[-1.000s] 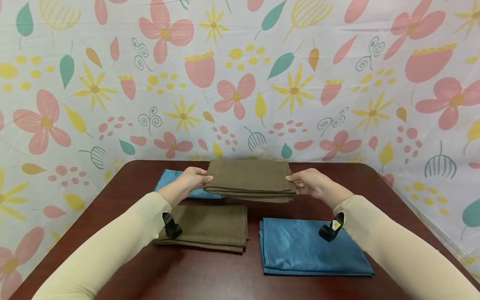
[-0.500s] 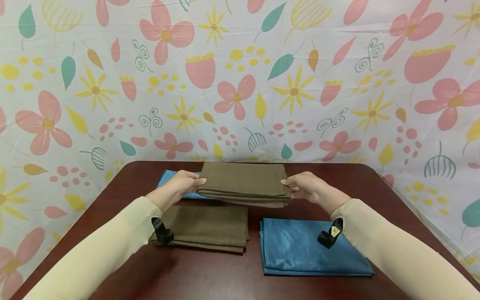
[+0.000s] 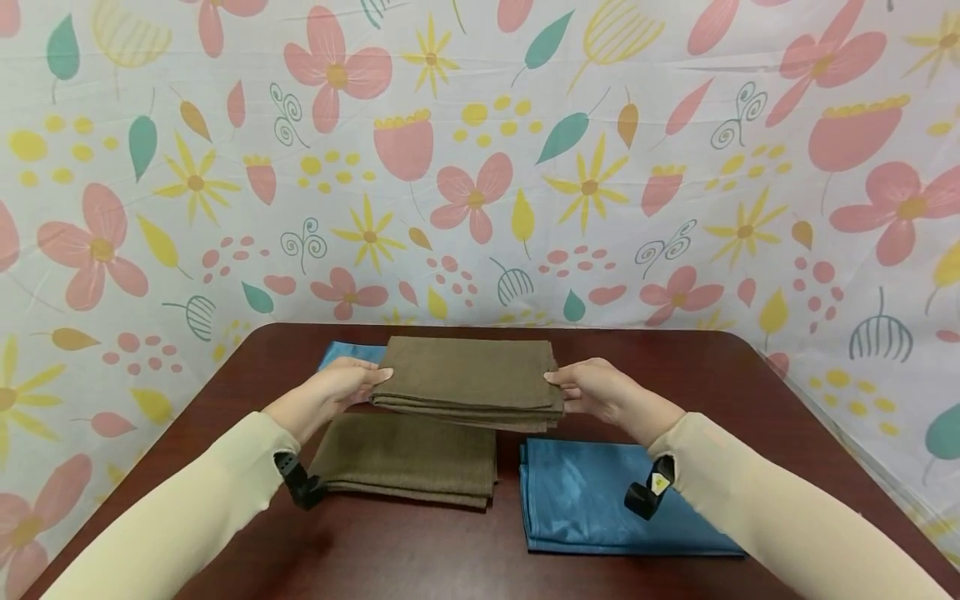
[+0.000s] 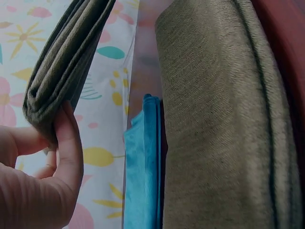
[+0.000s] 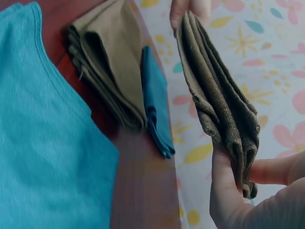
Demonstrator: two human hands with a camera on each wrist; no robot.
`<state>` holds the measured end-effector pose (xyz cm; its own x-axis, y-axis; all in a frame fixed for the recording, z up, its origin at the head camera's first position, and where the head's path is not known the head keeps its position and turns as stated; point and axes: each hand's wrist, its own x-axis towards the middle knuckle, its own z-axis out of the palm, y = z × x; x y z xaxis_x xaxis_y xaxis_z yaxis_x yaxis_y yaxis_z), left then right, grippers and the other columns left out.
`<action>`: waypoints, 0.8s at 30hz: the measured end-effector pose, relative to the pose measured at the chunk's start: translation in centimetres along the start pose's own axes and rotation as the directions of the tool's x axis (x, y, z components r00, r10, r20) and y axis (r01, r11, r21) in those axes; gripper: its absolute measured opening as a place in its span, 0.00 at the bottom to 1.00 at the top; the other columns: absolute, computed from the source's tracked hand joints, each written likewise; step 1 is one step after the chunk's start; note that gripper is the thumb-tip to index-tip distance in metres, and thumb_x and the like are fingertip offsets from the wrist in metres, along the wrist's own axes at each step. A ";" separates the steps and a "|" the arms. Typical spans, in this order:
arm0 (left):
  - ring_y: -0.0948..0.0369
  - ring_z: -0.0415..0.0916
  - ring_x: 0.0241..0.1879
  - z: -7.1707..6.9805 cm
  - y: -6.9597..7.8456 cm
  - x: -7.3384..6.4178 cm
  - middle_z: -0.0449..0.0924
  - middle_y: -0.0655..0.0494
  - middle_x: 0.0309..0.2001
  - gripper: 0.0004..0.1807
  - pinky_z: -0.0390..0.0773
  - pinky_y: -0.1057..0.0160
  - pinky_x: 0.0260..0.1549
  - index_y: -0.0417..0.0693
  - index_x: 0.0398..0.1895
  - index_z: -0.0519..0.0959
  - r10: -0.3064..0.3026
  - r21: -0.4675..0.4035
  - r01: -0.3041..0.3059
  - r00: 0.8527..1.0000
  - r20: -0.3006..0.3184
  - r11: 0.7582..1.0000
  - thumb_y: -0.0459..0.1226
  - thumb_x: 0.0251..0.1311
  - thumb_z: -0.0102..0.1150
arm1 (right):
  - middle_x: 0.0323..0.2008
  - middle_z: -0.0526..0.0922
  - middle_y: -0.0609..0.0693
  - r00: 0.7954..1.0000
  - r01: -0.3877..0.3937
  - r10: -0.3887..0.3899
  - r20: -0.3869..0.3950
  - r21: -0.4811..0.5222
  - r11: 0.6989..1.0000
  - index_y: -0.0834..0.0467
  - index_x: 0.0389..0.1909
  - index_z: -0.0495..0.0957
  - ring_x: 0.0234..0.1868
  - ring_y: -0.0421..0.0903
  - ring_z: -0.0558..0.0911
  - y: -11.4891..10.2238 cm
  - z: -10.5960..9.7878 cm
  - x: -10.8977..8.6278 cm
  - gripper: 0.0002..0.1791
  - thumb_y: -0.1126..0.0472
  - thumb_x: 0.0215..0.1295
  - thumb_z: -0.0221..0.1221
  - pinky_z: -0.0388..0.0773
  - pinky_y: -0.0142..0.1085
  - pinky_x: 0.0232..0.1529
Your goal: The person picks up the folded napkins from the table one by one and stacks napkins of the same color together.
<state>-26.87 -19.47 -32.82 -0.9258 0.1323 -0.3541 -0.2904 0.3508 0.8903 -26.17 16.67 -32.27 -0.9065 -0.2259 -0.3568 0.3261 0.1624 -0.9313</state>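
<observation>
Left hand (image 3: 335, 392) and right hand (image 3: 603, 392) each pinch one end of a folded brown cloth (image 3: 468, 372). I can see both thumbs on top of it, with fingers tucked under. They hold it up in the air over the wooden table (image 3: 420, 554), around the middle from side to side and not far from the back edge. Its layers show along the side that faces the person.

Below it, a second brown cloth (image 3: 412, 458) lies folded flat on the table, left of the middle. In the left wrist view there is a gap between the two brown cloths, so they do not touch.

Right of the middle, closer to the person, a big shiny blue cloth (image 3: 585, 500) lies folded too. Part of it is hidden by the right sleeve (image 3: 757, 500). Another blue cloth (image 3: 356, 352) sits near the back left corner of the table, partly hidden behind the left hand and the held cloth.

Both sleeves are cream, and a small black camera sits at each wrist. Behind the table hangs a white sheet (image 3: 480, 287) with pink, yellow and green flowers and leaves.
</observation>
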 end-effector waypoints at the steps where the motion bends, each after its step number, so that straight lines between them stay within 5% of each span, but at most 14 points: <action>1: 0.52 0.71 0.57 -0.2 -0.1 -0.1 0.60 0.37 0.68 0.38 0.74 0.60 0.56 0.31 0.74 0.49 0.008 -0.007 -0.008 1.000 -0.001 1.000 0.42 0.71 0.51 | 0.75 0.42 0.69 1.000 0.000 0.000 -0.001 0.005 1.000 0.75 0.71 0.49 0.74 0.65 0.50 0.0 0.3 0.0 0.35 0.65 0.71 0.52 0.60 0.56 0.70; 5: 0.64 0.65 0.35 -0.6 -0.6 -0.5 0.62 0.42 0.60 0.38 0.69 0.59 0.53 0.31 0.75 0.47 0.028 -0.024 -0.028 0.999 -0.015 0.999 0.42 0.72 0.50 | 0.75 0.41 0.68 1.000 0.005 -0.006 0.011 0.024 1.000 0.75 0.72 0.44 0.75 0.65 0.48 0.1 1.1 0.1 0.38 0.65 0.71 0.53 0.60 0.55 0.70; 9: 0.67 0.61 0.29 -0.8 -1.0 -0.8 0.54 0.39 0.68 0.37 0.68 0.63 0.43 0.29 0.74 0.48 0.036 -0.047 -0.037 0.999 -0.023 0.998 0.41 0.72 0.49 | 0.75 0.42 0.69 1.000 0.006 -0.007 0.022 0.035 0.999 0.74 0.73 0.43 0.75 0.65 0.49 0.3 1.5 0.0 0.38 0.66 0.71 0.52 0.60 0.55 0.70; 14: 0.68 0.59 0.24 -0.9 -1.6 -1.0 0.59 0.42 0.62 0.36 0.66 0.63 0.42 0.29 0.74 0.48 0.031 -0.058 -0.032 0.999 -0.027 0.998 0.41 0.72 0.49 | 0.75 0.43 0.69 0.999 0.000 -0.002 0.032 0.039 0.999 0.74 0.73 0.44 0.74 0.66 0.50 0.9 2.0 0.0 0.38 0.65 0.71 0.52 0.61 0.55 0.70; 17: 0.62 0.66 0.32 -1.2 -2.0 -1.4 0.61 0.39 0.60 0.37 0.68 0.57 0.52 0.29 0.74 0.48 0.019 -0.040 -0.020 0.999 -0.025 0.999 0.41 0.72 0.49 | 0.75 0.41 0.68 0.999 0.000 -0.002 0.042 0.055 0.998 0.74 0.73 0.43 0.74 0.65 0.50 1.3 2.5 0.0 0.38 0.66 0.71 0.52 0.61 0.55 0.69; 19: 0.54 0.70 0.46 -1.4 -2.2 -1.7 0.58 0.34 0.64 0.38 0.67 0.52 0.61 0.29 0.74 0.47 0.014 -0.024 -0.015 1.000 -0.019 1.000 0.42 0.72 0.49 | 0.75 0.40 0.68 0.999 0.001 -0.004 0.042 0.054 0.999 0.75 0.72 0.44 0.74 0.65 0.50 1.5 2.8 0.0 0.37 0.66 0.72 0.52 0.63 0.55 0.69; 22: 0.41 0.56 0.69 -1.8 -2.6 -2.2 0.47 0.30 0.72 0.39 0.60 0.45 0.69 0.29 0.74 0.46 0.016 -0.003 -0.016 1.000 -0.015 1.000 0.43 0.72 0.49 | 0.73 0.46 0.67 0.999 0.005 -0.006 0.033 0.041 0.999 0.75 0.71 0.48 0.58 0.57 0.70 1.6 3.5 0.0 0.34 0.65 0.72 0.52 0.76 0.44 0.55; 23: 0.40 0.55 0.69 -2.0 -2.8 -2.3 0.47 0.30 0.73 0.39 0.59 0.44 0.70 0.29 0.74 0.46 0.015 0.002 -0.015 1.000 -0.017 1.000 0.43 0.72 0.49 | 0.72 0.48 0.66 1.000 0.006 -0.007 0.030 0.033 0.999 0.74 0.71 0.49 0.51 0.53 0.71 1.7 3.7 0.0 0.34 0.65 0.72 0.52 0.77 0.41 0.49; 24: 0.39 0.44 0.74 -2.1 -2.8 -2.4 0.40 0.31 0.75 0.39 0.56 0.43 0.71 0.28 0.74 0.46 0.017 0.002 -0.017 1.000 -0.011 1.000 0.43 0.72 0.49 | 0.71 0.50 0.65 1.000 0.005 -0.006 0.026 0.026 1.000 0.74 0.71 0.49 0.45 0.50 0.70 1.7 3.9 0.0 0.34 0.65 0.72 0.52 0.75 0.38 0.44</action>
<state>-24.32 -22.77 -33.87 -0.9334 0.1279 -0.3354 -0.2739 0.3501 0.8958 -24.53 13.16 -34.10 -0.9011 -0.2519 -0.3530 0.3282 0.1358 -0.9348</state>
